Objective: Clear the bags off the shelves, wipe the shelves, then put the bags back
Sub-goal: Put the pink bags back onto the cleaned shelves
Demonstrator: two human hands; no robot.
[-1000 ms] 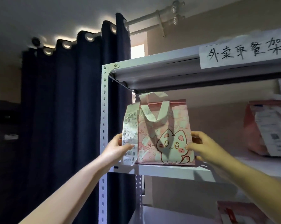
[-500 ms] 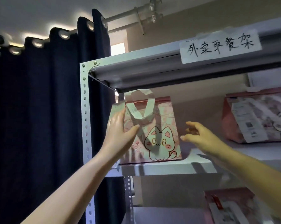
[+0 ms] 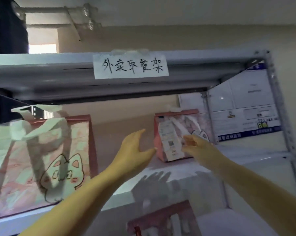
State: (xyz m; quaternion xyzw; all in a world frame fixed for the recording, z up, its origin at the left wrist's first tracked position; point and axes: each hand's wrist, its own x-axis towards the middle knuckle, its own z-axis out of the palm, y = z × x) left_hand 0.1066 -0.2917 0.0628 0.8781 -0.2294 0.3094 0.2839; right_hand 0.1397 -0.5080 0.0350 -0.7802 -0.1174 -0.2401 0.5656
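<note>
A pink bag with a cartoon cat (image 3: pixel 41 160) stands on the white shelf (image 3: pixel 178 172) at the left, its pale handles up. A second pink bag (image 3: pixel 179 132) with a white receipt on its front stands further right on the same shelf. My left hand (image 3: pixel 135 149) reaches toward that second bag with fingers straight, just short of its left side. My right hand (image 3: pixel 195 145) is in front of the bag's lower right; its fingers look blurred and I cannot tell whether they touch the bag.
A handwritten paper label (image 3: pixel 131 66) is taped to the upper shelf's front beam. A third pink bag (image 3: pixel 162 220) sits on the shelf below. A printed notice (image 3: pixel 246 106) hangs on the wall behind the right upright post (image 3: pixel 280 126). A dark curtain (image 3: pixel 5 24) hangs at far left.
Both hands have let go of the cat bag at the left and moved right to the second bag. The view swung right along the shelf.
</note>
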